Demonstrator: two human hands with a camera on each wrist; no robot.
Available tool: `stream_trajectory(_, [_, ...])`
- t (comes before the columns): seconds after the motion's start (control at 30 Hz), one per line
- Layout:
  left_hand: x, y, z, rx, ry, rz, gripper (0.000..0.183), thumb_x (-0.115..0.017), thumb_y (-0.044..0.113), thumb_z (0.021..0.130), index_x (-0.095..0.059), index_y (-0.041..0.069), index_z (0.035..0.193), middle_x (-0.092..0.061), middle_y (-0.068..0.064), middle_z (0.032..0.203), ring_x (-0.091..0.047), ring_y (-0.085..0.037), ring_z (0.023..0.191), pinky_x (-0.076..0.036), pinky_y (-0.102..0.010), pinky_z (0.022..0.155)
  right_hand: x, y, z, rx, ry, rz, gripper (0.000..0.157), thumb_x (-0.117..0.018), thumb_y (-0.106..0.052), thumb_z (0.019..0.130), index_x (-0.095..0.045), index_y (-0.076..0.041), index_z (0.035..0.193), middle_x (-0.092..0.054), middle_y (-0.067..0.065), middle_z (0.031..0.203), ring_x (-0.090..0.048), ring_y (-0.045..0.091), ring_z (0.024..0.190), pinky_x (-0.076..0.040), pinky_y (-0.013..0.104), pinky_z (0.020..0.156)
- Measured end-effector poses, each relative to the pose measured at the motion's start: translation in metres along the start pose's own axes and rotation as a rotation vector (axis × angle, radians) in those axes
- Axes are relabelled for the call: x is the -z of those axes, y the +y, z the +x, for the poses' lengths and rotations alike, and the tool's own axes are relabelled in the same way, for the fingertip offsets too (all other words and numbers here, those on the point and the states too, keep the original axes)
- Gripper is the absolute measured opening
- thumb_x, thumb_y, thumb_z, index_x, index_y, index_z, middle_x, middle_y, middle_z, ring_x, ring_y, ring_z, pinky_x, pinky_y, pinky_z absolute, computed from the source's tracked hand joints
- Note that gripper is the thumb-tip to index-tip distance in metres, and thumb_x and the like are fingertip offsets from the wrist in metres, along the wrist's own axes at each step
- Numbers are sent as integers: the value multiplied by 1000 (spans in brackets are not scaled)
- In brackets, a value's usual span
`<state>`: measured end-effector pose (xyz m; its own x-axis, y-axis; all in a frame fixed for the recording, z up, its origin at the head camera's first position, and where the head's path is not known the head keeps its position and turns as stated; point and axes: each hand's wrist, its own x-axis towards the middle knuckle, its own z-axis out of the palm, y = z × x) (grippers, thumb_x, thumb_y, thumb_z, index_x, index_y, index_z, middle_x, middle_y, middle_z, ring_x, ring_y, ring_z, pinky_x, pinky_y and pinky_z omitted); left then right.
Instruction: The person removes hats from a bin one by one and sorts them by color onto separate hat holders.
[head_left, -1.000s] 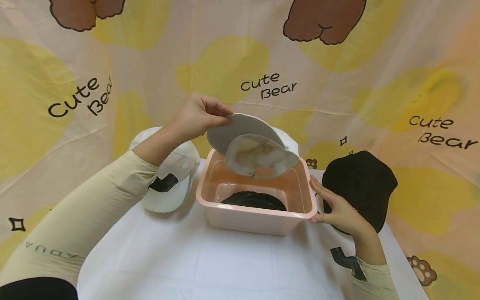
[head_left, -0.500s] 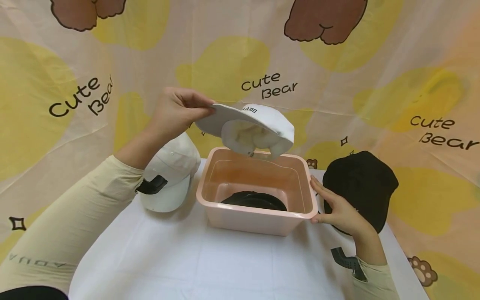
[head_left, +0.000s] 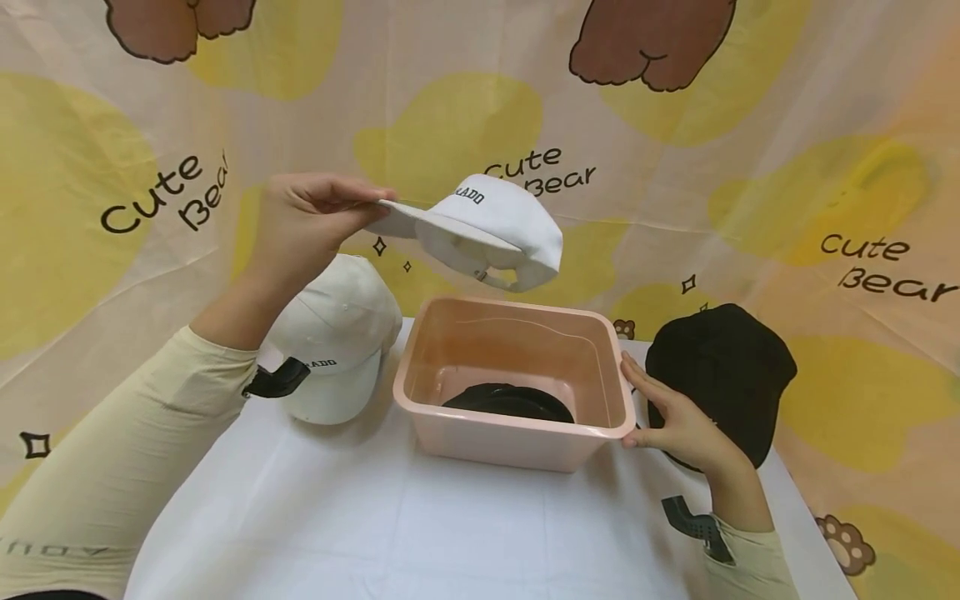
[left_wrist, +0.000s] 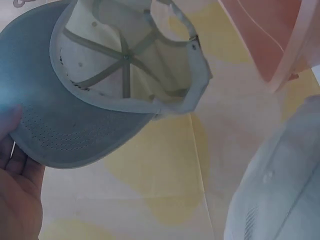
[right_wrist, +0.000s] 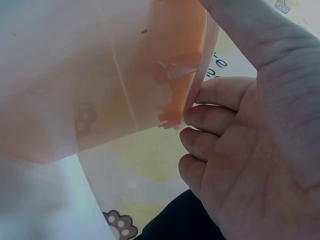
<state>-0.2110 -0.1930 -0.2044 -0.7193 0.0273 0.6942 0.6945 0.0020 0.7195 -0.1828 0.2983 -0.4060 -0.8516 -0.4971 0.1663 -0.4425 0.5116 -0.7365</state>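
Observation:
In the head view my left hand [head_left: 307, 221] pinches the brim of a white baseball cap [head_left: 510, 221] between thumb and fingers. The cap hangs in the air above a pink plastic bin [head_left: 495, 450], its crown to the right. Its lining and back strap show in the left wrist view, where the brim [left_wrist: 75, 135] meets my fingers. My right hand [head_left: 686, 425] holds the bin's right end at the rim, thumb by the front corner; the right wrist view shows fingertips [right_wrist: 192, 140] against the rim. Inside the bin lies a black item [head_left: 510, 402], partly hidden by the front wall.
Left of the bin, a second white cap [head_left: 348, 317] sits on the white table [head_left: 465, 533], partly behind my left wrist. A black cap [head_left: 720, 383] stands at the right, behind my right hand. A patterned cloth [head_left: 450, 108] hangs behind the table.
My left hand has moved left with the white cap, lifting it up out of the bin's opening. The cap has tilted so its lettering shows. My right hand and the bin stay put.

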Motion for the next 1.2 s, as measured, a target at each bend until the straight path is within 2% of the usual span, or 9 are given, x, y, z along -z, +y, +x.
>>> stream_trajectory(0.07, [6,0,-4,-22,22,-42,11,-79,-16,79,-77,-12,89,-80,-9,90,-78,-18,87,-63,-26,83,-1,0,0,-4,3,-3,116,-94,-14,70,-25,-22,163,-17,1,171,-17,47,154,-24,82,108])
stream_trajectory(0.17, [14,0,-8,-69,47,-41,11,-78,-18,79,-75,-16,89,-79,-12,91,-78,-20,87,-63,-28,83,-2,2,-1,2,5,-16,117,-94,-13,69,-25,-21,163,-17,2,171,-18,47,153,-26,82,108])
stream_trajectory(0.4, [32,-2,-15,-262,75,91,9,-74,-23,79,-73,-20,87,-79,-13,91,-77,-20,85,-63,-28,81,-2,5,-1,25,1,-16,119,-94,-11,68,-24,-18,163,-16,6,172,-16,41,155,-26,81,109])
stream_trajectory(0.5, [37,-1,-19,-311,102,134,8,-73,-25,78,-72,-21,85,-79,-12,90,-77,-19,85,-62,-27,82,-2,5,-1,28,-1,-13,119,-94,-11,68,-23,-18,164,-16,7,171,-15,38,156,-26,81,109])
stream_trajectory(0.6, [40,2,-22,-350,141,231,7,-74,-24,78,-74,-19,82,-80,-10,89,-77,-15,84,-62,-25,83,-2,5,-1,29,2,-18,119,-94,-10,67,-24,-19,163,-16,6,171,-16,39,155,-26,81,109])
stream_trajectory(0.7, [44,2,-26,-374,184,307,7,-74,-23,77,-75,-17,79,-80,-8,87,-77,-12,83,-61,-24,82,-2,4,-1,28,4,-19,119,-94,-11,67,-24,-19,163,-16,4,171,-16,42,155,-26,82,108])
stream_trajectory(0.8, [50,0,-30,-385,214,334,7,-73,-24,77,-74,-17,78,-80,-7,86,-76,-10,82,-61,-23,82,-2,4,-1,20,4,-20,118,-94,-11,68,-24,-20,163,-16,3,171,-16,42,155,-25,82,108])
stream_trajectory(1.03, [64,-11,-38,-394,245,432,11,-74,-23,76,-76,-13,77,-79,-9,85,-76,-4,84,-61,-22,85,-1,5,-2,28,6,-22,118,-94,-10,68,-25,-18,163,-16,4,171,-16,26,157,-26,81,109])
stream_trajectory(1.2, [69,-19,-45,-408,274,462,11,-75,-23,75,-77,-12,76,-79,-12,84,-75,-2,84,-60,-21,85,-2,6,-1,31,7,-10,118,-94,-10,68,-25,-19,163,-16,5,171,-16,32,156,-25,82,108])
